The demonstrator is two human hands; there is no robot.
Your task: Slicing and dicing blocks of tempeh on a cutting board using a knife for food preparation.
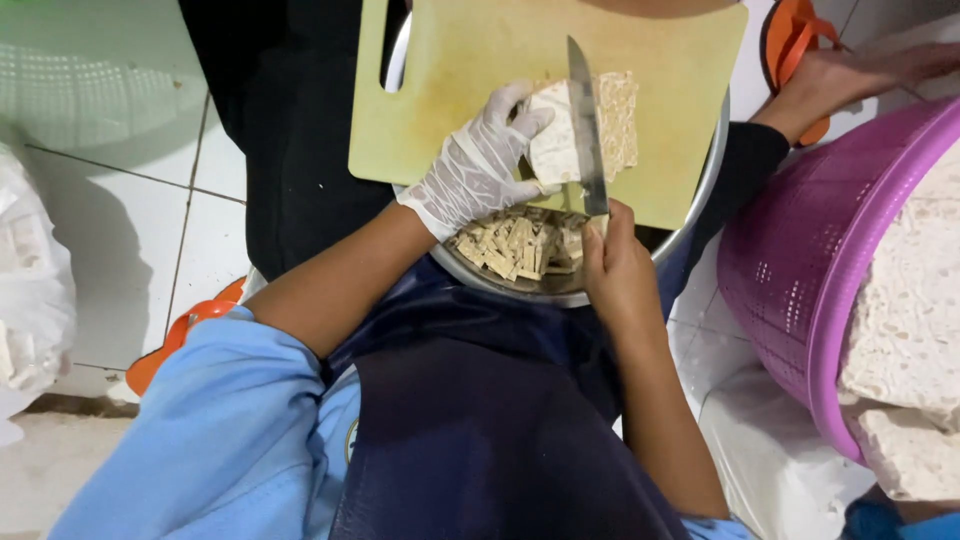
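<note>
Two hands engaged | left hand (pixel 470 170), gloved, closed on tempeh block (pixel 560 140) atop cutting board (pixel 460 90) | right hand (pixel 615 265) wrapped round knife (pixel 586 125) | risk: fingertips judged near blade, slip possible | board overhanging metal bowl (pixel 570 285), tipping possible

A food-preparation area worked at floor level is indicated by the white tiled floor (pixel 150 200) at the left of the frame, the yellow cutting board (pixel 480 70) laid over a metal bowl (pixel 700 190) at upper centre, and the purple plastic basket (pixel 800 270) of pale blocks at right.
</note>
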